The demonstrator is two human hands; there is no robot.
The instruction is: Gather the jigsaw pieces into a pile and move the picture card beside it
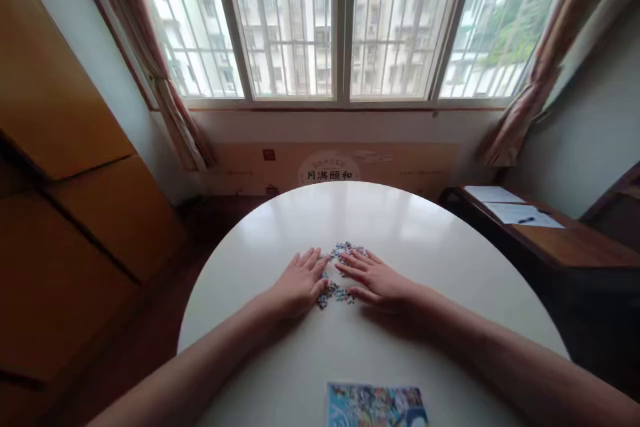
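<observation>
Hands lie flat on a round white table (400, 227), palms down, either side of a small heap of tiny multicoloured puzzle pieces (340, 273) that sits near the table's middle, a little toward the near edge. The left hand (299, 283) rests with its fingers spread and pointing toward the far edge, fingertips touching the left side of the heap; the right hand (376, 278) lies just beside it, fingers angled inward and laid over the heap's right side. Neither hand grasps anything — both are open and flat, pressing on or bordering the pieces, some of which show in the gap between the two thumbs and some beyond the fingertips. Both forearms stretch in from the near edge. At the near edge, cut off by the bottom of the view, lies a colourful printed picture (377, 405), well apart from the heap. Beyond the far edge a cardboard panel (330, 170) with printed characters leans against the wall under a wide barred window (340, 20) — pale apartment blocks and a tree show through it. Patterned curtains (170, 100) hang at both ends of the window. Off the table's right edge stands a dark wooden side table (575, 247) carrying white papers (523, 213) with a pen on them; off the left edge stand orange-brown wooden cabinets (75, 180).
</observation>
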